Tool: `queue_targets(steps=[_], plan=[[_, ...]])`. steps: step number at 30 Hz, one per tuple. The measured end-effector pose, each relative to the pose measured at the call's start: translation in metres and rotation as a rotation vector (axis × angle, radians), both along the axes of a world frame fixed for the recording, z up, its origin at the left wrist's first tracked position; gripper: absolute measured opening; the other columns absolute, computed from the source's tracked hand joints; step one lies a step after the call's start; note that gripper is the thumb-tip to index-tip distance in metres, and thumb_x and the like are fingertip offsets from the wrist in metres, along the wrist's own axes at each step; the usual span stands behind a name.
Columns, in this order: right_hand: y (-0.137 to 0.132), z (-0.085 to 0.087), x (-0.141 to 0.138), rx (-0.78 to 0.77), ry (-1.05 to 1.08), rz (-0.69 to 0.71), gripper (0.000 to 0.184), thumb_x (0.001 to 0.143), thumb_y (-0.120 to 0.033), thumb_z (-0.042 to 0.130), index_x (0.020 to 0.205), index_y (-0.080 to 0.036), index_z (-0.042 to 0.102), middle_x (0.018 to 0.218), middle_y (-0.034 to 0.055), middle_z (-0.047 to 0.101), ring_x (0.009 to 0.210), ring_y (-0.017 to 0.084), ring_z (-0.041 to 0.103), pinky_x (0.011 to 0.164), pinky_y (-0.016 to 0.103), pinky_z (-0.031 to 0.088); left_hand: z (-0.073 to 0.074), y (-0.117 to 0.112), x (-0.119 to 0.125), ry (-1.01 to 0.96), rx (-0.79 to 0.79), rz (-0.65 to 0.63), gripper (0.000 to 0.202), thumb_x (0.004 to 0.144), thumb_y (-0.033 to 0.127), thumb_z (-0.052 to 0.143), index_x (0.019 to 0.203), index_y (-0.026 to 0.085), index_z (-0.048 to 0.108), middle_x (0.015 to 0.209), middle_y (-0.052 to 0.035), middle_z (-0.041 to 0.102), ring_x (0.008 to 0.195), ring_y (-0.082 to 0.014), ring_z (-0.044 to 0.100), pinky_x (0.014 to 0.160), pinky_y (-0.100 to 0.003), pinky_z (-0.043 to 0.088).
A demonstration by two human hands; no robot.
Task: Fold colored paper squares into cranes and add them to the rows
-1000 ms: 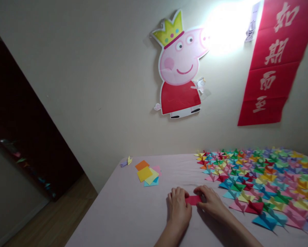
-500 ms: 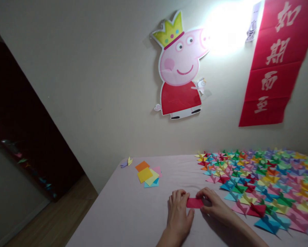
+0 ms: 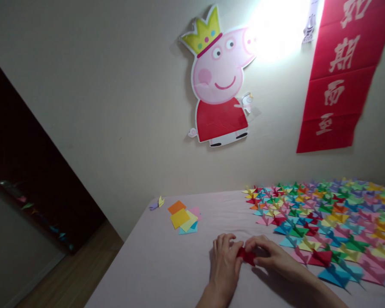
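Observation:
A small piece of red origami paper (image 3: 248, 256) is between my two hands, just above or on the pink-covered table. My left hand (image 3: 224, 266) grips its left end with the thumb and index finger, the other fingers curled beside it. From the right, my right hand (image 3: 271, 255) pinches the paper's other end between thumb and fingertips. The paper looks bent and tilted, partly hidden by the fingers. Nearest to my right hand are rows of folded paper cranes (image 3: 320, 258) in many colours.
Loose square paper sheets (image 3: 180, 218) lie overlapped on the table (image 3: 153, 256), left of my hands. Near the far left corner sit a yellow and a purple folded paper piece (image 3: 156, 203). A wall with a pig cutout (image 3: 219, 81) and a red banner (image 3: 333, 85) rises behind.
The red paper lay as a flat rectangle between my hands; now it is bent and tilted, showing less of itself. My fingers have closed in around it. The view shifted slightly.

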State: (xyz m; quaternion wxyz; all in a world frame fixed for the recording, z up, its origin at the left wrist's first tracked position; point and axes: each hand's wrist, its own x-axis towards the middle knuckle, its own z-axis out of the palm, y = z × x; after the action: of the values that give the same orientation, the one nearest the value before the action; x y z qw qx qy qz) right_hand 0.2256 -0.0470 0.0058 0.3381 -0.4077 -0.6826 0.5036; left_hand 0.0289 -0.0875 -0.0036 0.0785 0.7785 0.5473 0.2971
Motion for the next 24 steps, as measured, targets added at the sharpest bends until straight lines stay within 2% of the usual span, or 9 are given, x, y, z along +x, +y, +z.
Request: queue_targets(steps=[3, 5, 11, 17, 24], plan=[[-0.001, 0.0, 0.003, -0.07, 0.044, -0.044, 0.026, 0.064, -0.02, 0.068, 0.088, -0.024, 0.076, 0.1, 0.0063, 0.071, 0.103, 0.028, 0.062, 0.098, 0.044, 0.044, 0.0, 0.001, 0.001, 0.002, 0.09, -0.032, 0.04, 0.082, 0.003, 0.067, 0.11, 0.031, 0.065, 0.126, -0.0005, 0.057, 0.115, -0.0248, 0.049, 0.096, -0.041, 0.046], [0.0, -0.001, 0.005, -0.079, 0.054, -0.051, 0.024, 0.066, -0.025, 0.07, 0.088, -0.023, 0.076, 0.1, 0.0068, 0.072, 0.102, 0.028, 0.063, 0.098, 0.044, 0.045, -0.001, 0.002, 0.001, 0.009, 0.153, -0.053, 0.037, 0.083, 0.003, 0.067, 0.108, 0.029, 0.065, 0.124, -0.0007, 0.058, 0.114, -0.0239, 0.049, 0.097, -0.041, 0.045], [0.003, -0.006, 0.004, 0.008, -0.011, -0.043, 0.019, 0.076, -0.033, 0.065, 0.085, -0.022, 0.076, 0.094, 0.007, 0.072, 0.097, 0.028, 0.064, 0.094, 0.044, 0.045, -0.004, 0.002, 0.0, 0.072, 0.284, -0.073, 0.03, 0.088, 0.01, 0.067, 0.111, 0.029, 0.066, 0.121, -0.0012, 0.061, 0.112, -0.0221, 0.051, 0.099, -0.041, 0.044], [0.001, -0.008, -0.001, 0.152, -0.163, 0.006, 0.018, 0.081, -0.03, 0.056, 0.077, -0.023, 0.072, 0.087, 0.0043, 0.072, 0.095, 0.026, 0.06, 0.093, 0.041, 0.043, -0.002, -0.003, 0.0, 0.139, 0.299, -0.047, 0.02, 0.086, 0.005, 0.065, 0.096, 0.023, 0.065, 0.114, -0.0013, 0.063, 0.107, -0.0209, 0.054, 0.097, -0.038, 0.043], [-0.001, -0.008, -0.004, 0.244, -0.279, 0.032, 0.022, 0.084, -0.024, 0.053, 0.08, -0.027, 0.075, 0.095, 0.0041, 0.071, 0.099, 0.026, 0.058, 0.095, 0.042, 0.04, -0.002, -0.005, -0.011, 0.185, 0.245, -0.06, 0.024, 0.083, -0.003, 0.058, 0.088, 0.02, 0.061, 0.094, 0.0001, 0.066, 0.095, -0.0208, 0.056, 0.091, -0.038, 0.043]])
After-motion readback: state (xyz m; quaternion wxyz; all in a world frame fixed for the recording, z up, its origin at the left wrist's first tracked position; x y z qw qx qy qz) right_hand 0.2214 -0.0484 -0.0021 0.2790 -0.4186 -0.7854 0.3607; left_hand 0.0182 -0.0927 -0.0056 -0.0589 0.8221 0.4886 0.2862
